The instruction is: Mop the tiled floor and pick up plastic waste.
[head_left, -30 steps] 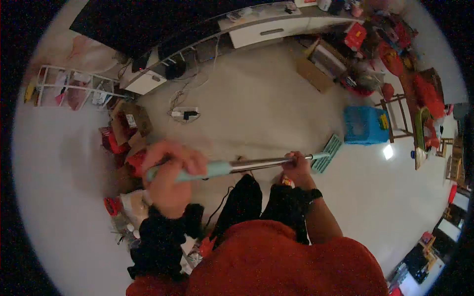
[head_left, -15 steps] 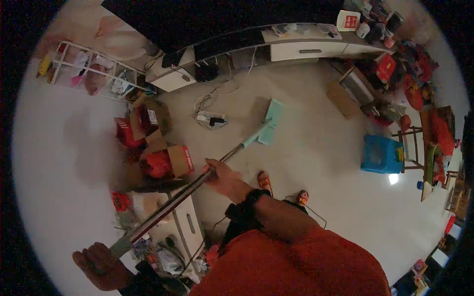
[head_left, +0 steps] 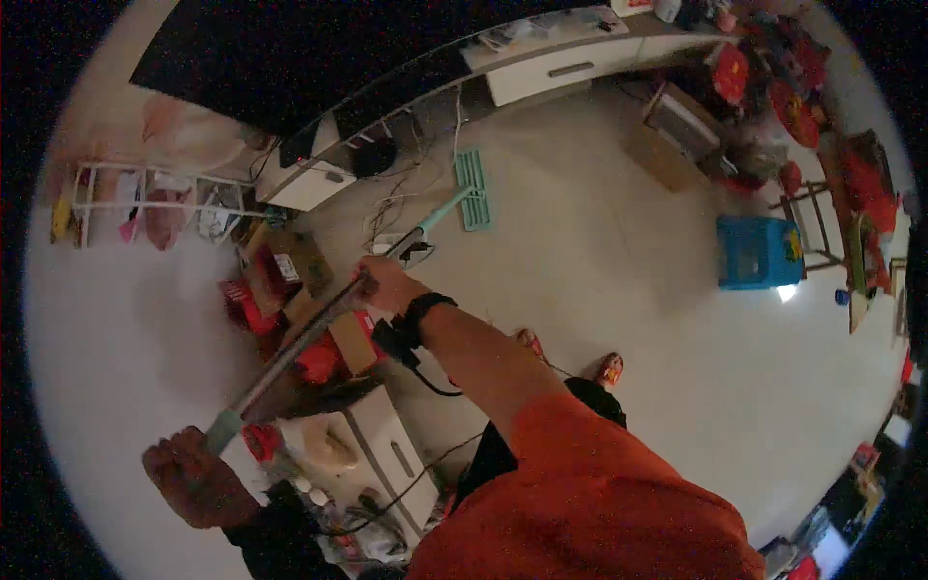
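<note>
A flat mop [head_left: 301, 344] with a metal pole slants across the view, from lower left up to its pale green, slotted head [head_left: 473, 200]. My left hand [head_left: 197, 479] is closed on the green grip at the pole's near end. Farther along, my right hand [head_left: 390, 287] wraps round the pole, a dark band on its wrist. The head is over the pale floor, just right of a white power strip [head_left: 389, 244] with tangled cables. Whether the head presses on the floor I cannot tell.
A long low cabinet [head_left: 570, 72] lines the far side. Cardboard boxes [head_left: 355, 340] with red items stand left, beside a drawer unit [head_left: 387, 454] piled with clutter. At right are a blue plastic stool [head_left: 754, 253] and an open carton [head_left: 667, 140]. My feet [head_left: 609, 369] are on the floor.
The mop head has moved left and farther away, nearer the cabinet and the cables, and has turned to show its slots. My right hand has moved up and left with the pole.
</note>
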### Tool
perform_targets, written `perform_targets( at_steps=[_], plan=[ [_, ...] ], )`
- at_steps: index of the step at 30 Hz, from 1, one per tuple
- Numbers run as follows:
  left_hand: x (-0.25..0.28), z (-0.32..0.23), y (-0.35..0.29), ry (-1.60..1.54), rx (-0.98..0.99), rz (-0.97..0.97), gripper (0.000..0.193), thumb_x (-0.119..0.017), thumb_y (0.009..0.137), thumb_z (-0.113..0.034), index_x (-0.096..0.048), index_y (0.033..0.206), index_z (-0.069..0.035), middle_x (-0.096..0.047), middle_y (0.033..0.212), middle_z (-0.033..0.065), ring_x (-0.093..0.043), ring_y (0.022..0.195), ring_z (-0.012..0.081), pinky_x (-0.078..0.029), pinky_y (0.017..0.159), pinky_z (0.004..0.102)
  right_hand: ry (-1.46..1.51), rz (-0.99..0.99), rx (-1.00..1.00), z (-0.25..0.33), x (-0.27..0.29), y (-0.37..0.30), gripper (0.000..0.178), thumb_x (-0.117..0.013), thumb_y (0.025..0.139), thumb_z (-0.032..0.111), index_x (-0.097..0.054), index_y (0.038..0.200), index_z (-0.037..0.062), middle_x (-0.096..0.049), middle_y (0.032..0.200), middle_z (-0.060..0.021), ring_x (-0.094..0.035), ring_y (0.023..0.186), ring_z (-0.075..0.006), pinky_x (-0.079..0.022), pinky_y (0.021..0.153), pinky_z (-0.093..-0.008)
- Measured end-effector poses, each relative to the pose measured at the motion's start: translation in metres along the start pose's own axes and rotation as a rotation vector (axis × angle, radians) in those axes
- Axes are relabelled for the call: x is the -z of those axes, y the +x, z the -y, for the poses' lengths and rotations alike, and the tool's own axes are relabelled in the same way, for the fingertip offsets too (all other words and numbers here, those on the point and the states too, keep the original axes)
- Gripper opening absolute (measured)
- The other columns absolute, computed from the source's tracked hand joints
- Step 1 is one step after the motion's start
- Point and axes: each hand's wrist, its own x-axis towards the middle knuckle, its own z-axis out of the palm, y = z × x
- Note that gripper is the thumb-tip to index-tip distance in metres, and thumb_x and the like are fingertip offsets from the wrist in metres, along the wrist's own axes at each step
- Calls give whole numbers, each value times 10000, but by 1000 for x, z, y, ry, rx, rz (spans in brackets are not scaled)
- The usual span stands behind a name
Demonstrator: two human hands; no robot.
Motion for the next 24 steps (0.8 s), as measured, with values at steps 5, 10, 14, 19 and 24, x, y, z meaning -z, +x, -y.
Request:
perform_targets(
  at_steps=[5,10,14,19,24],
  plan=[
    [-51,-4,20,268,-162,101,115,-441,748,-136,-418,736,-24,-319,563,14,-302,508,102,-280,566,270,-43,13,175,29,5,5,96,-418,779,127,-450,707,71,-483,647,-47,-489,578,-186,-425,517,-309],
    [-102,-36,21,-78,-39,402,141,-434,755,-170,-417,760,-30,-291,501,-10,-264,436,85,-277,556,253,161,27,284,89,-9,-74,107,-428,759,99,-434,657,71,-477,627,-58,-467,554,-185,-421,519,-321],
    [-172,-62,14,-346,94,198,150,-426,755,-179,-412,785,-32,-288,471,-19,-256,415,75,-253,533,245,498,37,451,126,-8,-132,97,-445,743,84,-429,651,55,-468,640,-59,-455,560,-175,-399,520,-293],
    [-231,-92,4,-364,-73,579,188,-405,768,-191,-422,844,-20,-274,420,-26,-283,404,68,-287,554,253,339,-87,609,167,-1,-228,108,-427,744,71,-414,639,48,-446,628,-51,-450,581,-169,-369,546,-259],
    [-298,-143,-29,-789,185,992,209,-393,778,-187,-430,884,-10,-302,435,-31,-298,392,66,-289,547,258,637,85,690,198,35,-310,106,-418,736,8,-404,636,41,-423,608,-47,-440,589,-152,-365,575,-246]
  ],
)
